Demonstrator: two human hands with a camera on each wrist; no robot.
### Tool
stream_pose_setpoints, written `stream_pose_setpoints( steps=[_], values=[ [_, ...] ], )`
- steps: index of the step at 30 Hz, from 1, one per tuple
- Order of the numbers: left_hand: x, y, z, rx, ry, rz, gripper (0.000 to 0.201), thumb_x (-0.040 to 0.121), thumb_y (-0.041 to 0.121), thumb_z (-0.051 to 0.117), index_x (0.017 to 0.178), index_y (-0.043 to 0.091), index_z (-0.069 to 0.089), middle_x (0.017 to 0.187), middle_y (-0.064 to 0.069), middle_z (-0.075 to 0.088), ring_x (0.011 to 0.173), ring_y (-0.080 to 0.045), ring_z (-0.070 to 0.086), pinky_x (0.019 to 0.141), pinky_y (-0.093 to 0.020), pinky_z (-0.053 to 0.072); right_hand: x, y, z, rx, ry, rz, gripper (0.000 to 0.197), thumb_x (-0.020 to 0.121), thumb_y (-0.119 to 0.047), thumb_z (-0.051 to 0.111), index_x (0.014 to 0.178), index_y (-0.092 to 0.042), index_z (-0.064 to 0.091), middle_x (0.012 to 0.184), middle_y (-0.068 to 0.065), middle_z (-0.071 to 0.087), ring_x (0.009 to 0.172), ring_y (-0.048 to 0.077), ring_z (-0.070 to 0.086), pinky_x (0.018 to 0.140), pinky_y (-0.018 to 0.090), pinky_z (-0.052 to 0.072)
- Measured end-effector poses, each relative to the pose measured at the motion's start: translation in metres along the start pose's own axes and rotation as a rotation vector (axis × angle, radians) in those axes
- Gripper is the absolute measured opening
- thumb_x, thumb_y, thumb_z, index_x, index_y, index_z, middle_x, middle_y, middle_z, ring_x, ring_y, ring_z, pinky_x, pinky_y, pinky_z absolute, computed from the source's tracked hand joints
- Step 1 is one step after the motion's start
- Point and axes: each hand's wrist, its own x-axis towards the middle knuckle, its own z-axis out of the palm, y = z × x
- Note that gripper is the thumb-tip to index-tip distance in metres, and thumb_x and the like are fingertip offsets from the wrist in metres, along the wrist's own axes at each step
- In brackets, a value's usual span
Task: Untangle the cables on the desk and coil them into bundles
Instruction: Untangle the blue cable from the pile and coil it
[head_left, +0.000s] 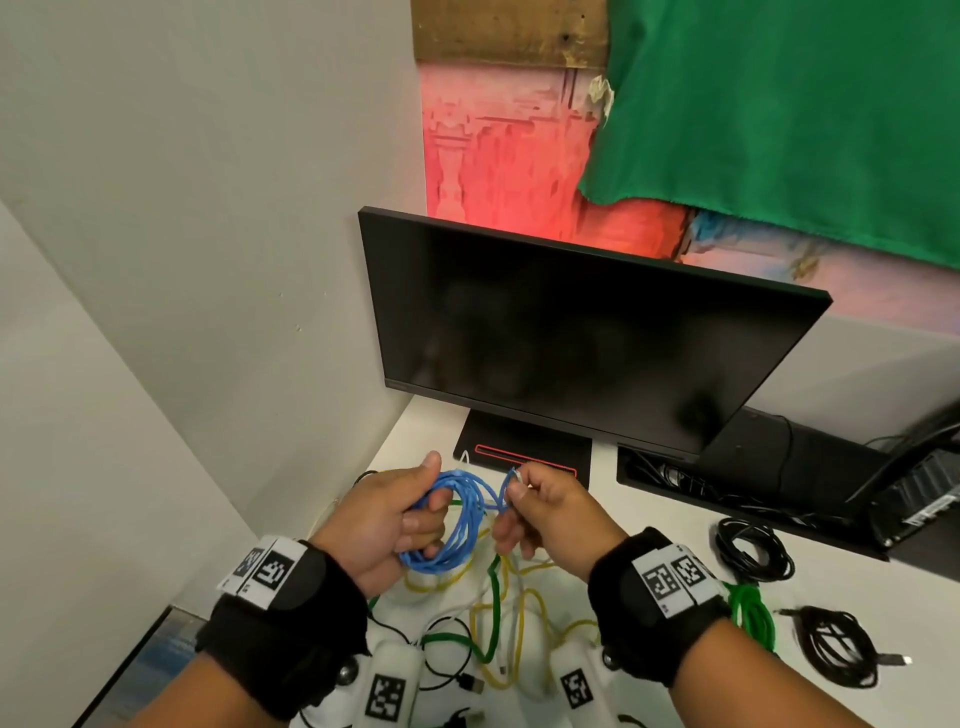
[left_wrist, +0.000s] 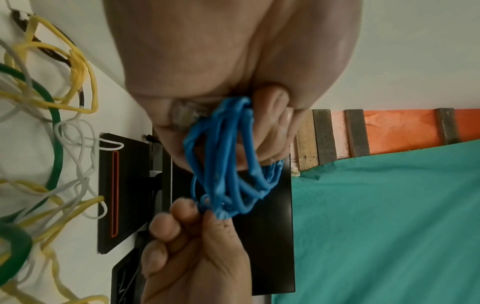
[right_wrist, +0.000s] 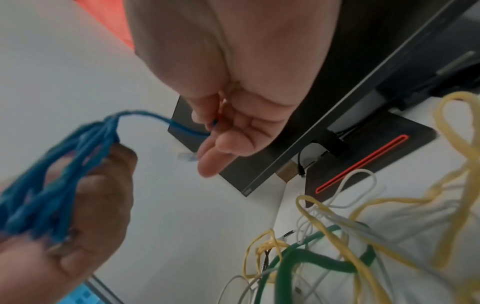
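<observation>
While hands coil, monitor behind, loose cables beneath

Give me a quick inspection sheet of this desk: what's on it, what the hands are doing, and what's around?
Surface: white desk, bare patches between the cables.
Job's things: blue cable coiled in loops, held above the desk; tangle of yellow, green and white cables below the hands, not yet sorted.
Clutter: nothing seen beyond cables and computer gear.
Grippers: left hand grips the blue coil; right hand pinches the cable's free end by its clear plug.
Cables: already bundled on the right: black coil, green coil, second black coil.
Surroundings: dark monitor on its stand, green cloth behind, grey wall on the left.
</observation>
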Motion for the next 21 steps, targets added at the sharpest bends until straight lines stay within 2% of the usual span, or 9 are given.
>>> stream_pose_setpoints(
  steps=[2,6,9,15,18,21],
  values=[
    [0.001,0.004,-0.004,-0.016,0.0,0.009,0.043,0.088,0.049,0.054,0.061,0.015,0.055,0.044,0.006,0.028,0.036,-0.009,0.025,0.046,-0.025,0.041,-0.005,0.002,-0.006,0.015,-0.049,0.005,0.026,0.107,-0.016,0.037,0.087,-0.011,0.051,0.07,0.008,0.071,0.062,0.02,0.068,0.052,0.028,0.045],
    [0.003,0.007,-0.003,-0.024,0.009,0.0,0.043,0.088,0.048,0.053,0.06,0.015,0.055,0.044,0.006,0.028,0.036,-0.009,0.025,0.046,-0.025,0.04,-0.011,0.0,-0.014,0.181,-0.107,0.022,0.025,0.107,-0.016,0.038,0.088,-0.011,0.053,0.079,0.011,0.072,0.073,0.025,0.072,0.055,0.026,0.05],
    [0.005,0.005,0.005,-0.052,-0.017,-0.037,0.044,0.09,0.046,0.052,0.06,0.014,0.055,0.043,0.006,0.028,0.036,-0.009,0.025,0.045,-0.024,0.039,-0.01,-0.003,-0.008,0.233,-0.139,0.014,0.026,0.107,-0.017,0.038,0.088,-0.011,0.055,0.076,0.011,0.071,0.07,0.025,0.072,0.055,0.026,0.05],
    [0.005,0.008,0.013,-0.084,-0.069,-0.084,0.045,0.091,0.045,0.049,0.06,0.013,0.056,0.042,0.006,0.029,0.034,-0.007,0.025,0.045,-0.023,0.039,0.001,-0.002,0.005,0.126,0.036,-0.054,0.013,0.104,-0.02,0.051,0.095,-0.01,0.055,0.072,0.009,0.069,0.059,0.021,0.068,0.045,0.025,0.044],
    [0.004,0.009,0.011,-0.127,-0.049,-0.076,0.044,0.091,0.044,0.049,0.06,0.012,0.054,0.042,0.006,0.03,0.034,-0.007,0.026,0.043,-0.023,0.039,0.001,0.003,0.008,0.314,-0.01,-0.008,0.008,0.099,-0.019,0.058,0.098,-0.011,0.059,0.079,0.012,0.071,0.061,0.022,0.068,0.046,0.024,0.046],
    [0.003,0.008,0.011,-0.116,-0.058,-0.076,0.045,0.091,0.044,0.049,0.06,0.012,0.054,0.042,0.006,0.029,0.034,-0.007,0.026,0.043,-0.023,0.038,0.001,0.01,0.014,0.427,-0.086,-0.001,0.008,0.094,-0.014,0.061,0.099,-0.01,0.066,0.083,0.009,0.071,0.066,0.017,0.068,0.051,0.022,0.049]
  ],
)
